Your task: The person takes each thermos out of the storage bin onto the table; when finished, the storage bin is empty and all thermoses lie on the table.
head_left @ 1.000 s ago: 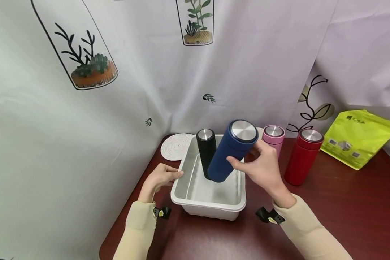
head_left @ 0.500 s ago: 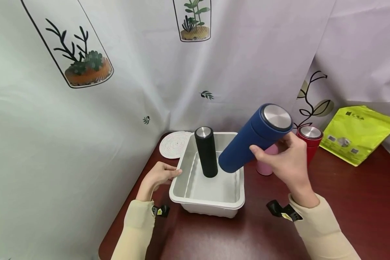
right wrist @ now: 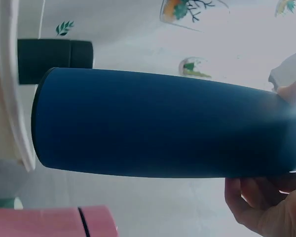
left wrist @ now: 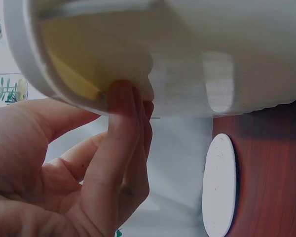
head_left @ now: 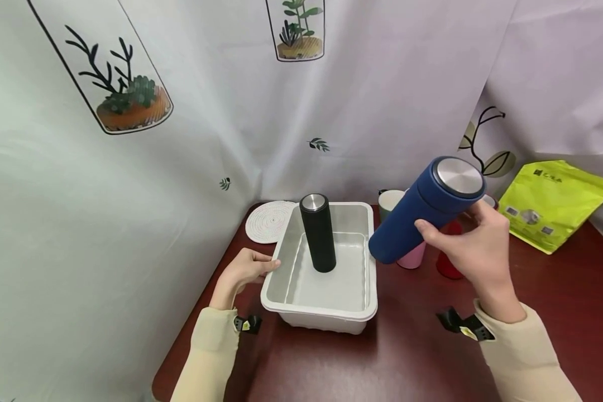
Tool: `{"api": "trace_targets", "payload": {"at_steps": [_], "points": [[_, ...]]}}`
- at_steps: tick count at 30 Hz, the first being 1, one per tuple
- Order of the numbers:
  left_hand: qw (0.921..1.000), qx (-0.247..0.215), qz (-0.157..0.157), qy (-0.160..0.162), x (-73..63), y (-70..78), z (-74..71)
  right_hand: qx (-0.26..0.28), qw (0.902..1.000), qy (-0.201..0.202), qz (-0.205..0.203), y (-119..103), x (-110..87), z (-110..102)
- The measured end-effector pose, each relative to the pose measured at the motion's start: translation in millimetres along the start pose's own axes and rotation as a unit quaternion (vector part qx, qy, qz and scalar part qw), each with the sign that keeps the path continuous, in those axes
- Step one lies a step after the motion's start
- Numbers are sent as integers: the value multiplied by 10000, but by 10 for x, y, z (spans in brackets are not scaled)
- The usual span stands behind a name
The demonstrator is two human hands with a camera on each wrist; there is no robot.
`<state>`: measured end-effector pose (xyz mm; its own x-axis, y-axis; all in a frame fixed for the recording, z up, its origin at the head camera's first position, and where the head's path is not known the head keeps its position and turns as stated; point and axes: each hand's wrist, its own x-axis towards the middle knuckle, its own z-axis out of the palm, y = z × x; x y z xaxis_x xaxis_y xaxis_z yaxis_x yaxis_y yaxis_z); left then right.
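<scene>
My right hand grips a blue thermos near its silver lid. The thermos tilts, lid up to the right, its base just off the right rim of a white plastic basin. In the right wrist view the blue thermos spans the picture, thumb and fingers on opposite sides. Upright inside the basin stands a black thermos. At the basin's left rim, my left hand pinches the edge; the left wrist view shows its fingers under the rim, thumb opposite.
Behind the blue thermos, partly hidden, are a pink thermos, a red thermos and a pale cup. A round white woven mat lies behind the basin's left side. A yellow-green pouch leans against the curtain at right.
My right hand has carried the blue thermos from over the basin to the right, past its rim, tilting it further. The left hand stays on the rim, and the black thermos stays in the basin.
</scene>
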<state>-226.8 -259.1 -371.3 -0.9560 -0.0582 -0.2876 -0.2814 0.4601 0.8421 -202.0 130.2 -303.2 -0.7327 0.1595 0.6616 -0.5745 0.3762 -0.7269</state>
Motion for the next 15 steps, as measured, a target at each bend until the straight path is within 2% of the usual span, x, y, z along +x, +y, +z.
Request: {"api": "trace_targets", "payload": {"at_steps": [8, 15], "points": [[10000, 16, 29, -15, 21, 4, -3, -124, 9993, 152, 310, 99, -36, -111], [10000, -6, -37, -7, 20, 4, 2, -417, 9978, 118, 502, 237, -107, -166]]}}
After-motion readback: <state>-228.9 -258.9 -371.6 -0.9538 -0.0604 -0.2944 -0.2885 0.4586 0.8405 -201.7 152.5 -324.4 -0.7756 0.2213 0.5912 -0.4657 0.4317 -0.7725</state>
